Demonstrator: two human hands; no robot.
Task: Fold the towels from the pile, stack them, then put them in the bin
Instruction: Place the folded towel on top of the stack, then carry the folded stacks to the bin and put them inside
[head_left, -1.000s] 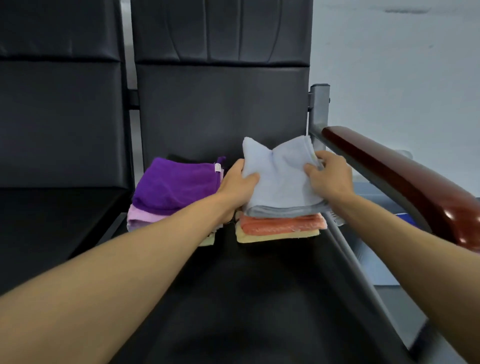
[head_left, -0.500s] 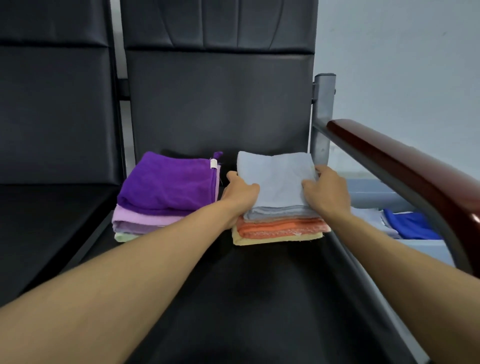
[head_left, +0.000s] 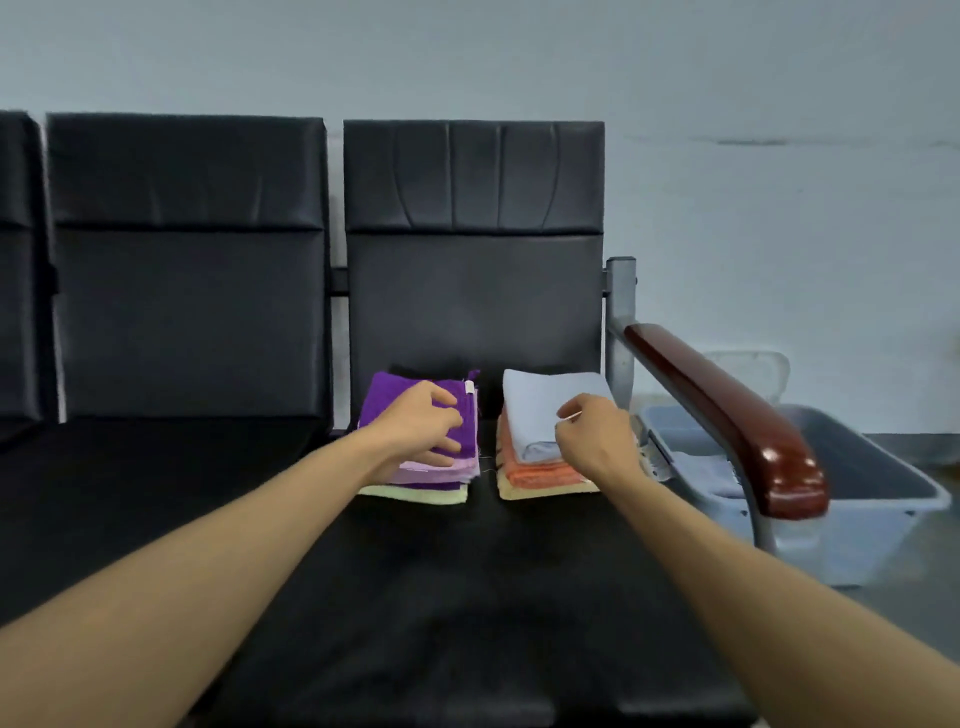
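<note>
Two folded stacks sit far back on the seat: a purple towel tops the left, a pale blue towel the right, lengthwise toward the backrest, fold facing us. Our left hand grips the purple towel; our right hand curls on the blue one, grasp unclear. An armrest separates us from the grey bin.

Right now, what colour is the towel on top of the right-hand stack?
The top towel is pale blue-grey; head view.
</note>
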